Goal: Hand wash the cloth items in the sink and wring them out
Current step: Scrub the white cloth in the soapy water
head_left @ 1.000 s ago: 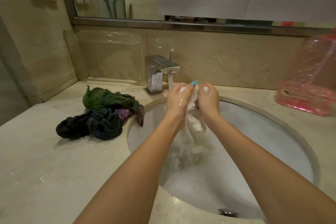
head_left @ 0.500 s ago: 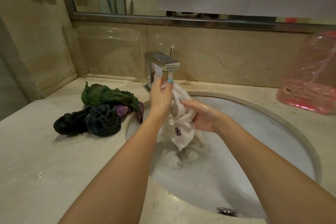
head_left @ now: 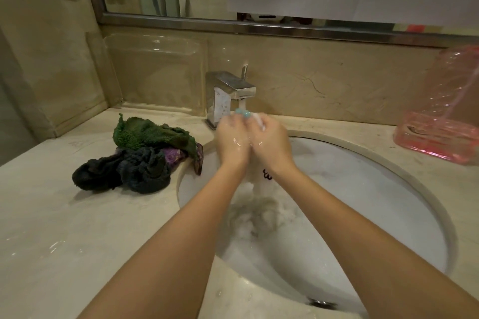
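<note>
My left hand (head_left: 232,138) and right hand (head_left: 272,141), side by side, clutch the wet white cloth (head_left: 258,185). Its length hangs straight down below both.

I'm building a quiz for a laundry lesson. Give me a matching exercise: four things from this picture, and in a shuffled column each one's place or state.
Things:
1. white cloth
2. green cloth
3. tap
4. pink container

Place or state:
A. on the counter, right of the sink
B. running
C. gripped by the left hand and right hand
D. on the counter, left of the sink

Pairs: 1-C, 2-D, 3-B, 4-A
</note>
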